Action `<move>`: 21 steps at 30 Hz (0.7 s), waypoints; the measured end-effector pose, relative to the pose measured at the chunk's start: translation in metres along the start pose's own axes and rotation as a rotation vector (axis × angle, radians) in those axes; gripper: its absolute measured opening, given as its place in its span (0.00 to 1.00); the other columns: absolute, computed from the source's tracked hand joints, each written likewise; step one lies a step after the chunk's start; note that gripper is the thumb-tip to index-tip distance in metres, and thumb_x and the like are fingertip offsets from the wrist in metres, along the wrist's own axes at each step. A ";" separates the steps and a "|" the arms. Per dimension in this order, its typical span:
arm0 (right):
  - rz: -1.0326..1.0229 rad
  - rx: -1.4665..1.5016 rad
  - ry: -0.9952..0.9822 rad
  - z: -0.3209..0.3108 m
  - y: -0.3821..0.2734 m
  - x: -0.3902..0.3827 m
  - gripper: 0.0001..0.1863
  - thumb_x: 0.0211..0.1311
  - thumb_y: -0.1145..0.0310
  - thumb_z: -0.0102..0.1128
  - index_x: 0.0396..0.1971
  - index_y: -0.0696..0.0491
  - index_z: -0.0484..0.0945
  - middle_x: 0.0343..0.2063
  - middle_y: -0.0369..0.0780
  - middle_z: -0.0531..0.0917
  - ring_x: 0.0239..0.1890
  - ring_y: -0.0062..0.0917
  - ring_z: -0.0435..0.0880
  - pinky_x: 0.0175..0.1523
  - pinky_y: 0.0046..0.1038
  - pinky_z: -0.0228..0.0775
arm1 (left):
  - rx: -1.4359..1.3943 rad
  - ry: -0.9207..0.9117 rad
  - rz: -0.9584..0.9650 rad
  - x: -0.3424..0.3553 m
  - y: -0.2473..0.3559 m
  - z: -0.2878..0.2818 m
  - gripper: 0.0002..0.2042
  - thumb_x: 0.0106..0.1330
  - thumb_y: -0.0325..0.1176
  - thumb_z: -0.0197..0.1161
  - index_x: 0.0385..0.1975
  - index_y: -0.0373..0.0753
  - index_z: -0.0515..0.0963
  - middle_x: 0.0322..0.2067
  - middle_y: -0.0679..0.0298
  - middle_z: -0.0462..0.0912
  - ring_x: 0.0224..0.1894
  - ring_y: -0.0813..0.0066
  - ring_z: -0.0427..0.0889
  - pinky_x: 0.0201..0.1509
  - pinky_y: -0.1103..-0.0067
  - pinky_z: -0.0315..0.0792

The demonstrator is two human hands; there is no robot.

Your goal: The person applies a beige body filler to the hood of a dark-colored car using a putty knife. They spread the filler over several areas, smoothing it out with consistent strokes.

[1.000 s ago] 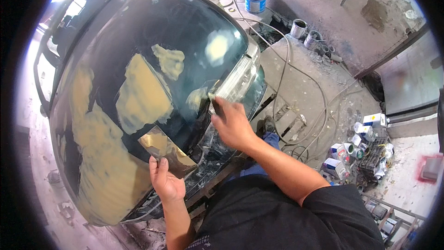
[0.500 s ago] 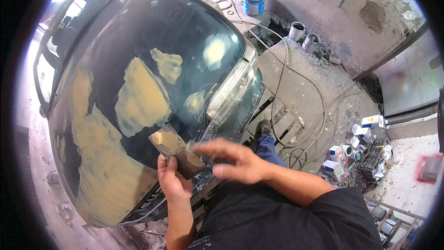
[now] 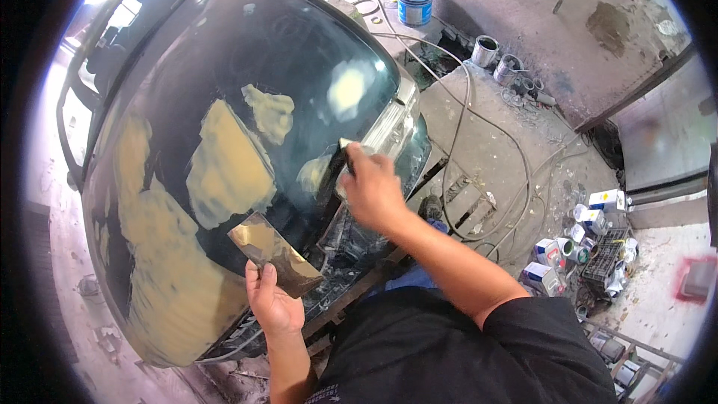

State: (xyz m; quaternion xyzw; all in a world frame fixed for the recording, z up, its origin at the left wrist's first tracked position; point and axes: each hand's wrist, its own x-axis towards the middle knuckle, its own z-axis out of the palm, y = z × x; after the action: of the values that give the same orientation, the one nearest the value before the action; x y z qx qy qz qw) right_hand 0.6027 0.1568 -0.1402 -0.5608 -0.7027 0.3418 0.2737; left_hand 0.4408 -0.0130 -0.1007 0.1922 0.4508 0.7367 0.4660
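right hand (image 3: 372, 188) pinching spreader (image 3: 344, 144) at edge of hood (image 3: 292, 164) | left hand (image 3: 276, 304) pinching edge of plate (image 3: 275, 253) | room between

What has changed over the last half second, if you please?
The right hand has moved forward from the flat plate to the edge of the hood by the headlight. The left hand still holds the flat plate; the tan patches look unchanged.

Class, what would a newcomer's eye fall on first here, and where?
First, the dark hood at left, with large tan patches across it. Next, the left hand near its lower edge, holding a smeared plate, and the right hand beside the headlight with a small spreader.
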 end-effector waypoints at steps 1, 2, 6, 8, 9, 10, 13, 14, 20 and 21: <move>-0.075 0.005 0.024 0.008 -0.001 -0.008 0.29 0.64 0.67 0.59 0.65 0.53 0.66 0.52 0.53 0.79 0.59 0.53 0.72 0.57 0.54 0.69 | 0.005 0.006 0.000 0.001 -0.001 0.001 0.16 0.73 0.24 0.52 0.60 0.37 0.69 0.54 0.61 0.80 0.55 0.68 0.79 0.63 0.67 0.72; -0.116 0.022 0.022 0.016 -0.002 -0.016 0.29 0.64 0.67 0.60 0.65 0.53 0.66 0.53 0.53 0.79 0.59 0.52 0.72 0.56 0.54 0.69 | 0.000 -0.014 -0.003 0.003 -0.001 0.001 0.17 0.73 0.24 0.52 0.60 0.37 0.69 0.54 0.61 0.80 0.55 0.68 0.79 0.63 0.67 0.72; -0.156 0.147 -0.107 0.017 0.008 -0.034 0.31 0.64 0.67 0.61 0.67 0.54 0.66 0.54 0.56 0.76 0.59 0.52 0.72 0.60 0.49 0.68 | -0.020 -0.038 -0.010 0.008 -0.003 0.000 0.17 0.73 0.24 0.52 0.61 0.37 0.69 0.55 0.62 0.79 0.56 0.68 0.79 0.63 0.68 0.72; -0.112 0.188 -0.146 -0.001 0.008 -0.038 0.30 0.65 0.68 0.59 0.67 0.55 0.66 0.53 0.58 0.75 0.60 0.53 0.70 0.63 0.44 0.67 | -0.021 -0.029 -0.005 0.010 -0.004 0.000 0.17 0.73 0.24 0.52 0.61 0.37 0.69 0.55 0.62 0.79 0.56 0.68 0.79 0.63 0.68 0.71; -0.108 0.183 -0.082 -0.002 0.012 -0.035 0.30 0.65 0.69 0.59 0.67 0.55 0.66 0.53 0.58 0.75 0.59 0.53 0.71 0.63 0.44 0.67 | -0.016 -0.029 -0.006 0.011 -0.004 0.002 0.17 0.73 0.24 0.52 0.61 0.37 0.69 0.55 0.62 0.79 0.56 0.68 0.79 0.63 0.68 0.71; -0.104 0.178 -0.019 -0.001 0.019 -0.028 0.30 0.65 0.69 0.59 0.67 0.55 0.66 0.53 0.58 0.75 0.59 0.54 0.71 0.63 0.44 0.67 | -0.012 -0.028 -0.007 0.011 -0.004 0.004 0.17 0.73 0.24 0.53 0.61 0.36 0.69 0.55 0.62 0.79 0.56 0.68 0.79 0.63 0.69 0.71; -0.092 0.158 0.048 0.001 0.020 -0.015 0.31 0.64 0.70 0.60 0.67 0.54 0.66 0.54 0.58 0.76 0.57 0.54 0.73 0.63 0.44 0.68 | -0.022 -0.085 -0.018 0.015 -0.006 0.005 0.17 0.73 0.24 0.53 0.61 0.36 0.69 0.55 0.61 0.80 0.57 0.68 0.79 0.63 0.69 0.72; -0.113 0.132 0.046 0.014 0.024 -0.015 0.31 0.63 0.70 0.60 0.67 0.54 0.66 0.54 0.58 0.76 0.57 0.54 0.72 0.63 0.45 0.68 | -0.017 -0.083 -0.019 0.015 -0.007 0.004 0.17 0.73 0.24 0.53 0.60 0.37 0.70 0.55 0.61 0.80 0.57 0.68 0.79 0.63 0.69 0.72; -0.207 0.311 -0.044 0.023 0.042 -0.038 0.31 0.66 0.65 0.59 0.68 0.55 0.65 0.61 0.52 0.74 0.59 0.49 0.72 0.66 0.44 0.64 | -0.002 -0.044 -0.018 0.010 -0.004 -0.001 0.17 0.73 0.24 0.53 0.61 0.37 0.70 0.55 0.62 0.80 0.57 0.69 0.79 0.63 0.68 0.72; -0.195 0.322 0.027 0.019 0.046 -0.030 0.30 0.67 0.65 0.58 0.68 0.56 0.65 0.60 0.54 0.75 0.58 0.49 0.72 0.68 0.42 0.63 | -0.005 -0.039 -0.019 0.010 -0.004 -0.004 0.17 0.73 0.24 0.53 0.61 0.37 0.70 0.55 0.61 0.80 0.57 0.69 0.79 0.63 0.68 0.72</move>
State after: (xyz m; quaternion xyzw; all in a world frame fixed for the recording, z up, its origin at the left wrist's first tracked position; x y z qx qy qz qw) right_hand 0.6227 0.1309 -0.1880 -0.4437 -0.6860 0.4141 0.4013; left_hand 0.4353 -0.0058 -0.1071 0.2011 0.4413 0.7295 0.4824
